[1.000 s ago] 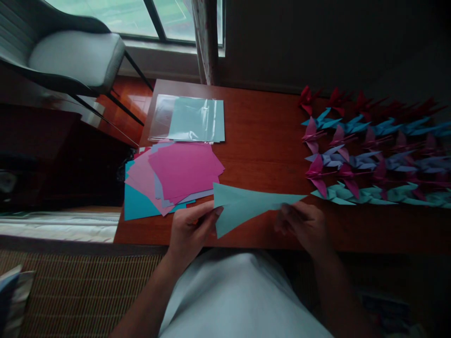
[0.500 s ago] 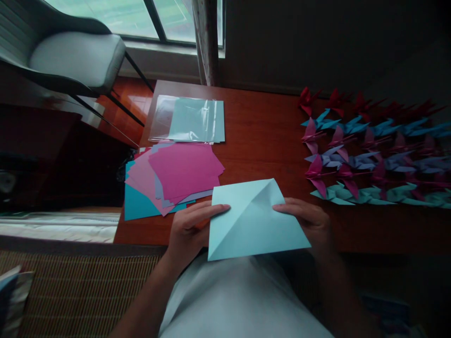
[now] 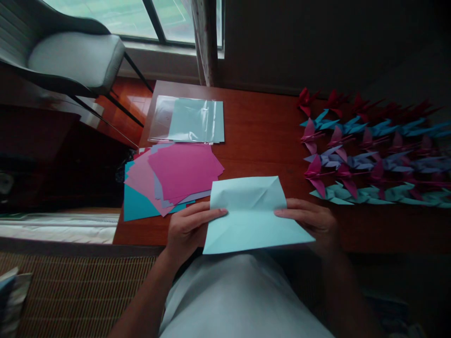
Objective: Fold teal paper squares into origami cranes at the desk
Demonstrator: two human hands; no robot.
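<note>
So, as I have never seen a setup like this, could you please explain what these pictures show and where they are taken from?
There is no machine here: a bare left hand and a bare right hand hold a pale green, creased sheet of paper between them, one at each side. The view comes from a camera worn on the person's head, looking forward and down. On the reddish-brown wooden table lie a fanned pile of pink, lilac and blue paper and, beyond it, a clear plastic sleeve overlapping pale green paper. To the right are rows of colourful folded paper birds.
</note>
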